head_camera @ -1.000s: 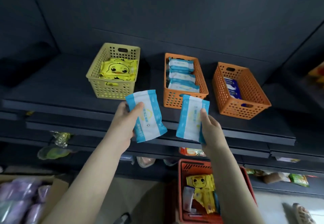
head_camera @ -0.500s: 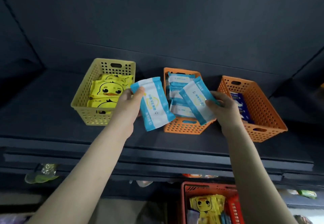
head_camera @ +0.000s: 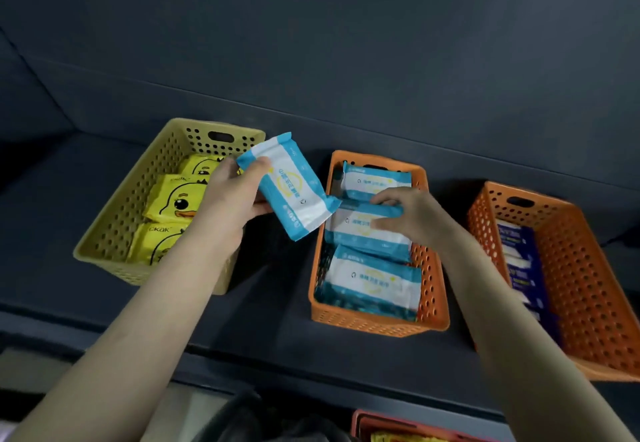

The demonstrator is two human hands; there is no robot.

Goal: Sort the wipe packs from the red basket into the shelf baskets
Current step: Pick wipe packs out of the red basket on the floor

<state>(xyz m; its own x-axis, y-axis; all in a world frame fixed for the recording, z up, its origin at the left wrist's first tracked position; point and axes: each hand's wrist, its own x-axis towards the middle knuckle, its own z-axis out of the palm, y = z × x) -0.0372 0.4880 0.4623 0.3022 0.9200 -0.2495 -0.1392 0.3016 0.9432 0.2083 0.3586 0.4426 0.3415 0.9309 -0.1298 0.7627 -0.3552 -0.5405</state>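
The right hand (head_camera: 410, 214) pinches a blue wipe pack (head_camera: 367, 233) down into the middle orange basket (head_camera: 434, 303), release due next, while the left hand (head_camera: 225, 199), grip clamped on a second blue pack (head_camera: 294, 195), should follow.

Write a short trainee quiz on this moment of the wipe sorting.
1. True or false: the left hand holds a yellow duck pack.
2. The right hand is in which basket? A yellow; B middle orange basket; C far-right orange.
3. Fill in: the left hand's pack is white and ____.
Key: 1 false; 2 B; 3 blue.
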